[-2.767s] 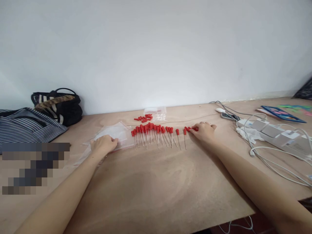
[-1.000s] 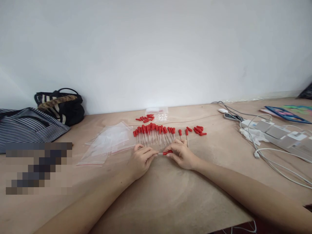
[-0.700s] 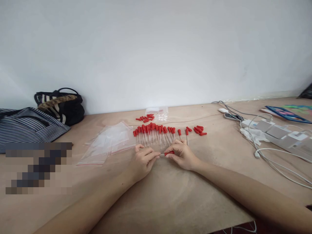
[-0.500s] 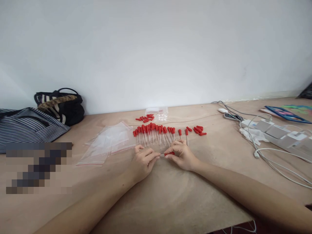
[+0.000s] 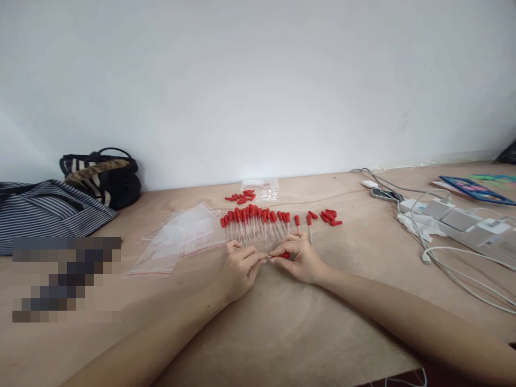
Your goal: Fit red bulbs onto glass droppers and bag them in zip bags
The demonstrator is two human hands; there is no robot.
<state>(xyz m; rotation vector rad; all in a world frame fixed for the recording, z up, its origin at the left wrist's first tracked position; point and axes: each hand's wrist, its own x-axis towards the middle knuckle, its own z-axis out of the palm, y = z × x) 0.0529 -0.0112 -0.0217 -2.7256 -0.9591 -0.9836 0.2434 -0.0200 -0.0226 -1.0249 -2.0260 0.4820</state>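
Observation:
Between the fingertips of my left hand [image 5: 243, 269] is the clear tube of a dropper, mostly hidden by the fingers. My right hand [image 5: 298, 259] pinches the same dropper near its red rubber bulb [image 5: 285, 255], which shows between thumb and fingers. The two hands' fingertips almost meet. Just beyond them lies a row of droppers [image 5: 253, 220] with red bulbs pointing away from me. Two more droppers [image 5: 309, 226] lie apart by my right hand. Loose red bulbs [image 5: 328, 216] sit to the right, and another group [image 5: 241, 197] lies farther back.
Clear zip bags [image 5: 173, 236] are spread at the left, and a bag with clear tubes [image 5: 264, 189] lies near the wall. A striped bag [image 5: 52, 209] and a black bag [image 5: 108, 180] stand far left. Chargers on a power strip [image 5: 455, 215] and cables [image 5: 463, 266] occupy the right.
My right fingertips have slid left along the dropper, closer to my left fingertips. More of the red bulb's rounded end now shows. The view has shifted slightly.

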